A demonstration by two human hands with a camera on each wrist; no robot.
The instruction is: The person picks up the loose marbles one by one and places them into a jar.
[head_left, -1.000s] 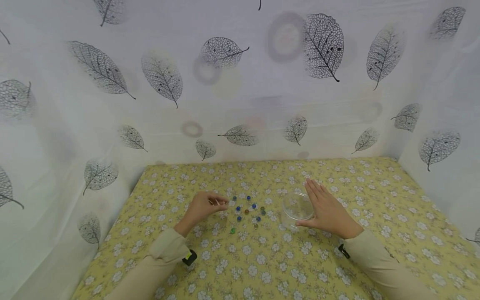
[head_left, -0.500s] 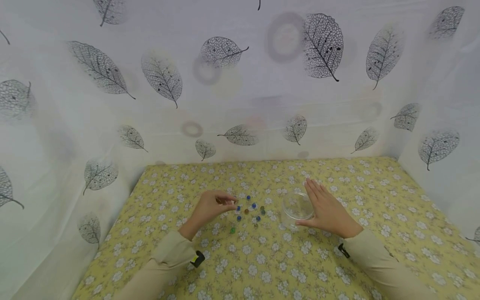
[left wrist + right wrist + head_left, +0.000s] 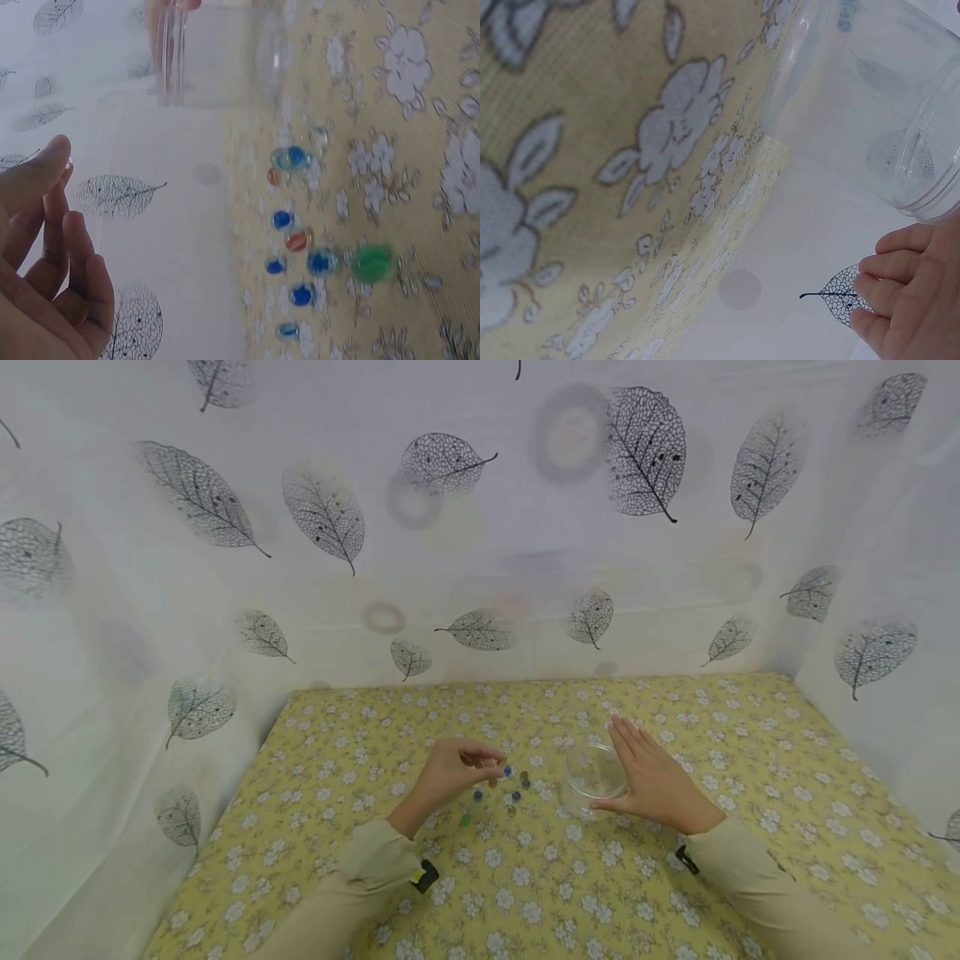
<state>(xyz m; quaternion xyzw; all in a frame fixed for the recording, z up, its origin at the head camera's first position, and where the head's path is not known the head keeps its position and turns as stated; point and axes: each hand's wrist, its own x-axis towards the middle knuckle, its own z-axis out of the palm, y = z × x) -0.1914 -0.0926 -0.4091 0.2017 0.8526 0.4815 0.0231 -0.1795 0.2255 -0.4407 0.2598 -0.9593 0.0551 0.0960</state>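
My left hand (image 3: 450, 772) is over the scattered glass marbles (image 3: 516, 796). In the left wrist view, its thumb and forefinger pinch a small clear marble (image 3: 70, 163), mostly hidden by the fingertips. Blue, orange and clear marbles lie on the cloth, with a green marble (image 3: 373, 263) nearest that camera. To the right stands a clear plastic jar (image 3: 581, 793), upright, its mouth uncovered. My right hand (image 3: 652, 781) holds the jar from the right, thumb at the near side of the rim and fingers along the far right side. Several right fingers (image 3: 896, 289) show beside the rim.
A yellow flowered cloth (image 3: 315, 760) covers the table. White curtains (image 3: 525, 552) printed with dark leaves enclose its back and both sides. A dark strap clip (image 3: 425, 877) sits at the left wrist, and another clip (image 3: 687, 860) at the right.
My left hand has moved rightward across the marbles; several at the group's upper left are no longer visible where they lay. The right hand and jar stay in place.
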